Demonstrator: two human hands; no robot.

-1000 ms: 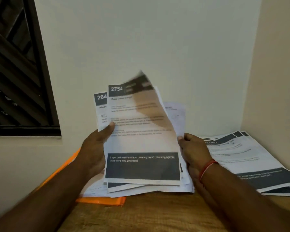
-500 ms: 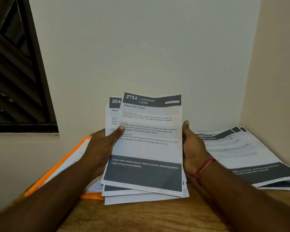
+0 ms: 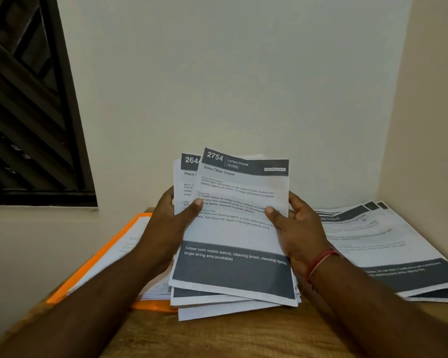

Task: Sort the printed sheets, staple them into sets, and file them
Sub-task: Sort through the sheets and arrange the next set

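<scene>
My left hand (image 3: 171, 223) and right hand (image 3: 300, 231) hold the fanned sheets (image 3: 238, 228), fingers (image 3: 296, 202) curled round both side edges; I'd tap them square on the bench (image 3: 217, 339).

A fanned sheaf of white printed paper sheets (image 3: 233, 228) is leaning back in the middle, above the brown wooden table (image 3: 217, 337). The left hand (image 3: 171, 223) is gripping the sheaf's left edge and the right hand (image 3: 298, 228) its right edge, each thumb lying on the front sheet. A flat orange plastic folder (image 3: 99, 259) is lying on the table to the left, behind the left forearm, with papers on it. A flat stack of white grey-banded printed sheets (image 3: 388, 241) is lying to the right, in the wall corner. A dark-framed window (image 3: 24, 99) is sitting upper left.
</scene>
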